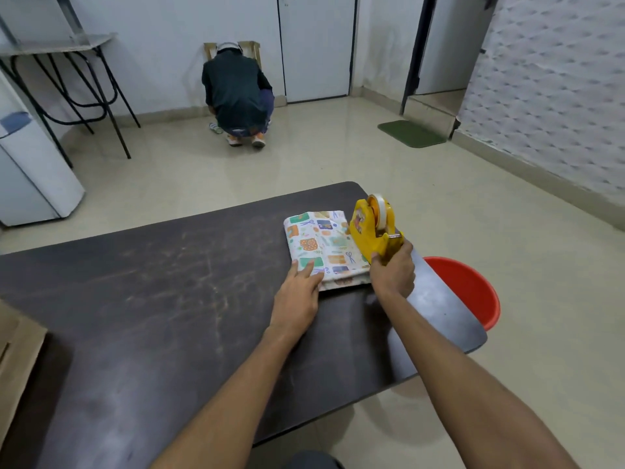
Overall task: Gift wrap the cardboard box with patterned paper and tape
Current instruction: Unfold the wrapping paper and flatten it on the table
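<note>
A flat box wrapped in white paper with coloured patterns (319, 248) lies near the right end of the dark table (152, 299). My left hand (297, 296) rests flat on the box's near left corner, fingers spread. My right hand (394, 269) grips the handle of a yellow tape dispenser (370, 228) that carries a clear tape roll. The dispenser rests on the right edge of the wrapped box. No bare cardboard of the box is visible.
A red bucket (470, 289) stands on the floor past the table's right edge. A cardboard piece (17, 360) lies at the table's left. A person (238, 96) crouches by the far wall, beside a folding table (67, 79). A green mat (411, 133) lies at the doorway.
</note>
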